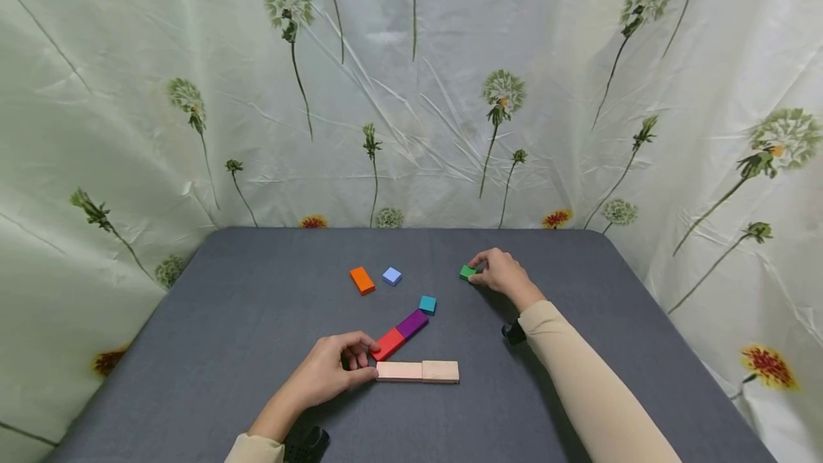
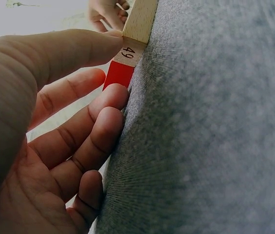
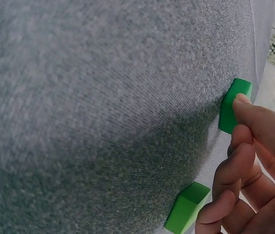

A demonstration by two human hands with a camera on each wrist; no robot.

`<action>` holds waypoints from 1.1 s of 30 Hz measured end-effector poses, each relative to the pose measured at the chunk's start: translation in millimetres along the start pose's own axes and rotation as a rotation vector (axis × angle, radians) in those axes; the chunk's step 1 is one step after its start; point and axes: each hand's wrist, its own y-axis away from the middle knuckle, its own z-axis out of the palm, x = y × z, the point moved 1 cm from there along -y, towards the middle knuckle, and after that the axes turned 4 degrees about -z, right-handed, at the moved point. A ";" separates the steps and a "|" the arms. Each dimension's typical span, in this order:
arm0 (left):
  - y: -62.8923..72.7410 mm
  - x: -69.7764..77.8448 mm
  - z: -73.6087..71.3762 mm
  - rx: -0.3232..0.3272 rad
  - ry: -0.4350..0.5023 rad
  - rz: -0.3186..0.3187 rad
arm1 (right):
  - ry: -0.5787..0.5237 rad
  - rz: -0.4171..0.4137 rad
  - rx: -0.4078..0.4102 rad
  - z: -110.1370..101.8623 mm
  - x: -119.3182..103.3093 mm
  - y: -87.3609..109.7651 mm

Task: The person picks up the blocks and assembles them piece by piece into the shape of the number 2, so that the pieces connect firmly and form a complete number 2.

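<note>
In the head view my left hand point(image 1: 331, 370) lies at the left end of a row of two pale wooden blocks point(image 1: 418, 372). Its thumb touches the end one, which bears the number 49 in the left wrist view, and its index finger reaches to the red block point(image 1: 388, 344). The remaining fingers are loosely bent. Farther back, my right hand point(image 1: 504, 277) pinches a dark green block point(image 3: 228, 109) between thumb and fingers, low at the table. Beside those fingers a lighter green block point(image 3: 188, 208) shows only in the right wrist view.
A purple block point(image 1: 412, 323) continues the slanted line from the red one, with a teal block point(image 1: 427, 305) at its far end. Behind lie an orange block point(image 1: 363, 281) and a light blue block point(image 1: 392, 276). A flowered curtain point(image 1: 418, 91) hangs beyond the grey table point(image 1: 270, 284).
</note>
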 end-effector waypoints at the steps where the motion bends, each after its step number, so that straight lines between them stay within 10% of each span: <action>1: 0.1 0.0 -0.3 0.003 -0.001 0.000 | 0.001 -0.001 0.000 -0.5 -1.1 0.1; 33: -1.7 -0.7 -0.2 0.008 -0.001 -0.013 | 0.025 0.001 -0.008 1.8 -5.1 -5.4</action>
